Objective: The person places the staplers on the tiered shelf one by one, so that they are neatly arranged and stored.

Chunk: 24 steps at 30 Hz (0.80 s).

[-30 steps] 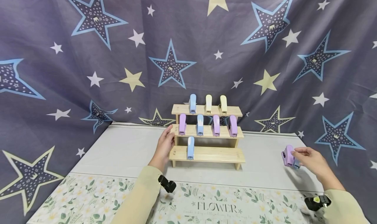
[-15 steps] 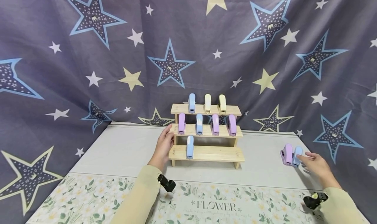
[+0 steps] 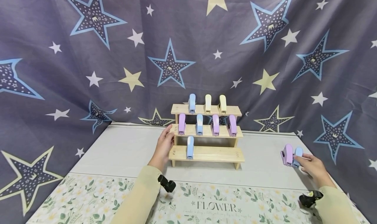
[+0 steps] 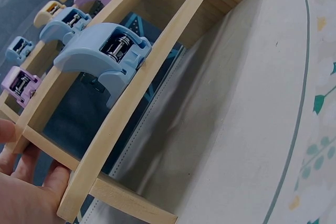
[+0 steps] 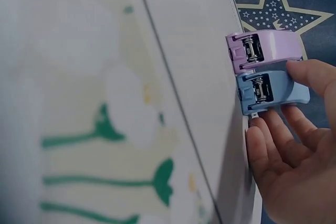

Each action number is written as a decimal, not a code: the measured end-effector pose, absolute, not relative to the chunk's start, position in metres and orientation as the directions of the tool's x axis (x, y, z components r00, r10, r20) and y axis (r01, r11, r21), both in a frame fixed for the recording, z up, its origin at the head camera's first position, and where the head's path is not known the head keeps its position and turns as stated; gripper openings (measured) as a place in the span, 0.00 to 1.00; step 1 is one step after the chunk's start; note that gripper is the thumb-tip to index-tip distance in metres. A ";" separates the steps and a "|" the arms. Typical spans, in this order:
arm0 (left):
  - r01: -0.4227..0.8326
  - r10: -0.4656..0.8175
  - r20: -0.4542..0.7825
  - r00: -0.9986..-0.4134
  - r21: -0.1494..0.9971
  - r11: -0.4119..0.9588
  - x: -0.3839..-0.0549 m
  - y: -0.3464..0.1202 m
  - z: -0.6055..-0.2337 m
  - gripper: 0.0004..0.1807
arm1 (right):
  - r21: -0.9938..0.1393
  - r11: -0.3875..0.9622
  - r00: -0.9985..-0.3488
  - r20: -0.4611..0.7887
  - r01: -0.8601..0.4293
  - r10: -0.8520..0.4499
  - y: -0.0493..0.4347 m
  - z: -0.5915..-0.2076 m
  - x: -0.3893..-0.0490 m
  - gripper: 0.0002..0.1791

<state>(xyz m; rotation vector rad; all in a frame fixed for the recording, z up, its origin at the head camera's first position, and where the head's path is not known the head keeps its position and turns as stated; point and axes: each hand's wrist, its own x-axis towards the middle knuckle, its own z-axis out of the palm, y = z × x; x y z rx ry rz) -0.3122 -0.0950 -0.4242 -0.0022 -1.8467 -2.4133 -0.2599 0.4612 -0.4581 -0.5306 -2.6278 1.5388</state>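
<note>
My left hand grips the left end of a three-tier wooden display rack, thumb and fingers about its side frame in the left wrist view. At the right of the table, my right hand pinches a light blue stapler. In the right wrist view, the thumb lies on one side of that blue stapler and the fingers on the other. A purple stapler stands upright close against it. One blue stapler stands on the rack's lowest tier, towards the left.
The middle tier bears several staplers, among them a purple one and a blue one. Blue and yellow staplers stand on the top tier. A starry curtain hangs behind the table, whose front has a floral mat.
The right hand drew back a little to the right from the two staplers, then came in again and took hold of the blue one. My left hand stays on the rack.
</note>
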 end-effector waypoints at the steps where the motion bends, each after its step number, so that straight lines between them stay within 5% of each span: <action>1: 0.082 -0.079 0.064 -0.995 0.963 -0.258 -0.312 -0.095 -0.424 0.29 | -0.857 0.443 -0.940 -0.124 0.264 0.319 0.461 -0.458 -0.260 0.47; 24: 0.083 -0.077 0.065 -0.995 0.964 -0.253 -0.313 -0.096 -0.426 0.29 | -0.844 0.463 -0.925 -0.094 0.270 0.369 0.459 -0.452 -0.251 0.46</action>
